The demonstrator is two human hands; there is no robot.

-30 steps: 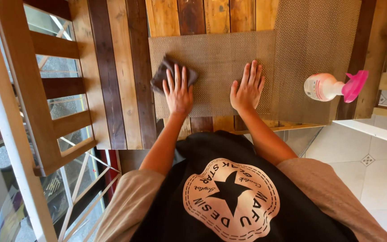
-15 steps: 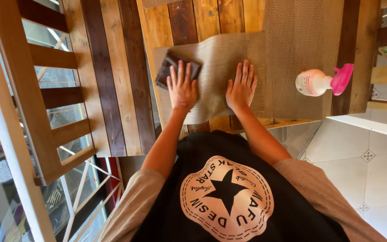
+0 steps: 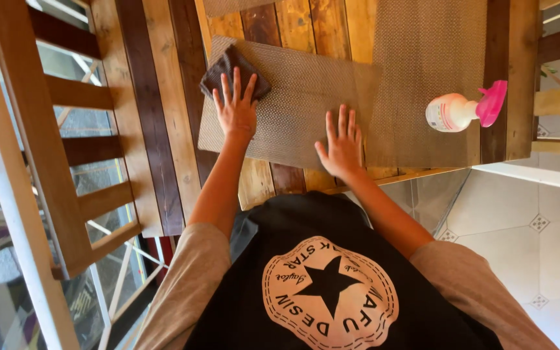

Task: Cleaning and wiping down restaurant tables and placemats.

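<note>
**Cloth on the mat's far corner**

Left hand (image 3: 235, 109) flat, fingers spread, pressing the dark cloth (image 3: 231, 70) onto the woven placemat (image 3: 293, 104) near its far left corner. Right hand (image 3: 340, 144) open, palm pinning the mat's near edge. Wiping looks under way; open mat lies between the hands. The spray bottle (image 3: 459, 111) lies well right, near the table (image 3: 260, 185) edge.

left hand (image 3: 234, 110) pressing dark cloth (image 3: 233, 70) on woven placemat (image 3: 293, 104), right hand (image 3: 340, 146) flat, probably steadying

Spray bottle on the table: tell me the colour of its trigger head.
Bright pink, on a white spray bottle lying on its side; the head view shows it.
</note>
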